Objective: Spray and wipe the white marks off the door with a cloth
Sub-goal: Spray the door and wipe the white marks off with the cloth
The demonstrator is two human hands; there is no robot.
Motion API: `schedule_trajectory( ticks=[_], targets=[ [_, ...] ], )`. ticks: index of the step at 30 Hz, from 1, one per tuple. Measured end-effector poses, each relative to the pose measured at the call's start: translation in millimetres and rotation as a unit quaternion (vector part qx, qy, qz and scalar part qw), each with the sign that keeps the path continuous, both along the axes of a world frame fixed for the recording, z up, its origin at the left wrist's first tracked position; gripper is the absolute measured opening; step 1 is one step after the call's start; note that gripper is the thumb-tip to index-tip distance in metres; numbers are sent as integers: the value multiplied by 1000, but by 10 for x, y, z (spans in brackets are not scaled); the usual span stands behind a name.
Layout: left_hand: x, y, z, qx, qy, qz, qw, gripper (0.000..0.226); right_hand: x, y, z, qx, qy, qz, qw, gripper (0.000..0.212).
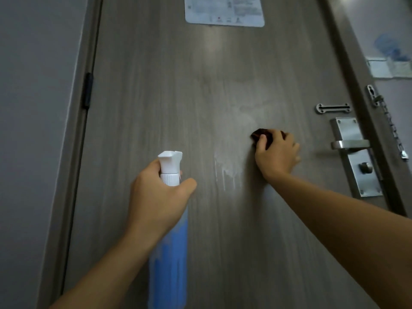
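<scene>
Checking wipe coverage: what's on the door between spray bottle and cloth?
Head view: a white smeared patch with drips lies between white-capped blue spray bottle and dark cloth.

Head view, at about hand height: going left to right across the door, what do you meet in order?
Black hinge → left hand holding the spray bottle → white marks → right hand pressing the dark cloth → door handle → door chain.

Single head-worn wide-angle view, facing forward and slightly down from close range at a grey-brown wood-grain door, framed between its black hinge and brushed steel lever handle.
</scene>
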State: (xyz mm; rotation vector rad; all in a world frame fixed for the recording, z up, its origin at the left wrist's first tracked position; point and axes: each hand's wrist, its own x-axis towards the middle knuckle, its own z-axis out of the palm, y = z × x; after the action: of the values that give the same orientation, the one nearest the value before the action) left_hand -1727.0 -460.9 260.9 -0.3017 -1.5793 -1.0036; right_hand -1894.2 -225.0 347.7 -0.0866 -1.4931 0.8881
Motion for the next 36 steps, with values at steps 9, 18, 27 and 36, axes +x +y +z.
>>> schedule_trajectory(
  ticks=[9, 18, 27, 36],
  targets=[
    [-286, 377, 230, -32, -25, 11, 999, 29, 82, -710, -825, 388, 99, 62, 914, 47],
    [-359, 314, 283, -63, -41, 23, 997, 30, 24, 182, -313, 110, 105, -7, 988, 38],
    [-290, 73, 156, -50, -36, 33, 998, 29, 87, -524, -569, 164, 59, 12, 985, 43],
    [14, -411, -644, 75, -19, 23, 997, 32, 209, -1126, -1404, 549, 161, 28, 820, 40]
  ],
)
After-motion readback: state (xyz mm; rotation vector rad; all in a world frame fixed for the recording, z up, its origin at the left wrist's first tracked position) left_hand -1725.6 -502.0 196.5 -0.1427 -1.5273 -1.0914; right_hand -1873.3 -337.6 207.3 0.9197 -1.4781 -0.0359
